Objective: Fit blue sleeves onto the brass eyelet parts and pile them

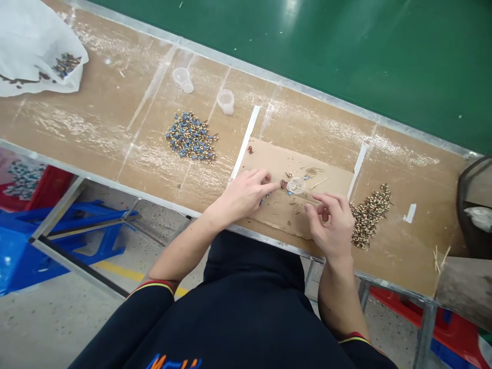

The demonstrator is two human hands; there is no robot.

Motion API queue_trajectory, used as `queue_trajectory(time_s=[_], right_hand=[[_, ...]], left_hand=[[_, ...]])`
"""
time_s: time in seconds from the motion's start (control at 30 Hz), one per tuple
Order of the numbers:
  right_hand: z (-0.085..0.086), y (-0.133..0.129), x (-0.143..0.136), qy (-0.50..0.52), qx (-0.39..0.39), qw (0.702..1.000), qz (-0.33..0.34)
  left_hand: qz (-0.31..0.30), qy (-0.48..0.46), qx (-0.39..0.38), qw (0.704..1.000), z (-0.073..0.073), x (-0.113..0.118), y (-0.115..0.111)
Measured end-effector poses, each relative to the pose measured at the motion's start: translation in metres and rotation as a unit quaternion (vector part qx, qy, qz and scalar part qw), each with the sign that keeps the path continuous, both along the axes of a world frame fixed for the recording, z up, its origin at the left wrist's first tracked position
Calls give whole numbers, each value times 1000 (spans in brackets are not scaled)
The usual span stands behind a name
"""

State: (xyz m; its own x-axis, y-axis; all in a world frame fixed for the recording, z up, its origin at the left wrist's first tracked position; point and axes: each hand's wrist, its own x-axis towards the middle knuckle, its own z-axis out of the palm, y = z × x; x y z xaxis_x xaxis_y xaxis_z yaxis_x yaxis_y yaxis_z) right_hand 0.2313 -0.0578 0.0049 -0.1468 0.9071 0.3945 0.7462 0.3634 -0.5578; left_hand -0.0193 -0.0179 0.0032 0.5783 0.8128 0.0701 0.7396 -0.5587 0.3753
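Note:
My right hand (331,220) is closed in a pinch around a thin wooden stick (304,189), which reaches left into a small clear cup (293,189). My left hand (251,192) has its fingers drawn together, the tips beside a small reddish-brown part (283,184) left of the cup. What those fingers grip, if anything, is too small to make out. Both hands are over a cardboard sheet (269,154). Around the cup lie another stick (318,183) and a small blue-and-gold part (306,177). A few blue bits show beside the left fingers.
A pile of blue-and-gold parts (191,137) lies left, a brown-and-gold pile (371,215) right. Two clear plastic cups (183,80) rest at the back. A white bag (34,46) with parts occupies the far left. Loose sticks (440,260) lie near the right edge.

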Motion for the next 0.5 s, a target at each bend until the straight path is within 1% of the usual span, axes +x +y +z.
queue_trajectory(time_s=[0.1, 0.23, 0.4, 0.5], right_hand=[[-2, 5, -4, -10, -17, 1000, 12], [-1, 14, -2, -7, -20, 1000, 19], [0, 21, 0, -4, -30, 999, 28], [2, 24, -1, -10, -34, 999, 37]], left_hand=[[-52, 27, -3, 998, 3, -1, 10], [-104, 72, -2, 992, 12, -3, 19], [-129, 107, -2, 986, 24, -1, 24], [-142, 120, -9, 983, 27, 2, 26]])
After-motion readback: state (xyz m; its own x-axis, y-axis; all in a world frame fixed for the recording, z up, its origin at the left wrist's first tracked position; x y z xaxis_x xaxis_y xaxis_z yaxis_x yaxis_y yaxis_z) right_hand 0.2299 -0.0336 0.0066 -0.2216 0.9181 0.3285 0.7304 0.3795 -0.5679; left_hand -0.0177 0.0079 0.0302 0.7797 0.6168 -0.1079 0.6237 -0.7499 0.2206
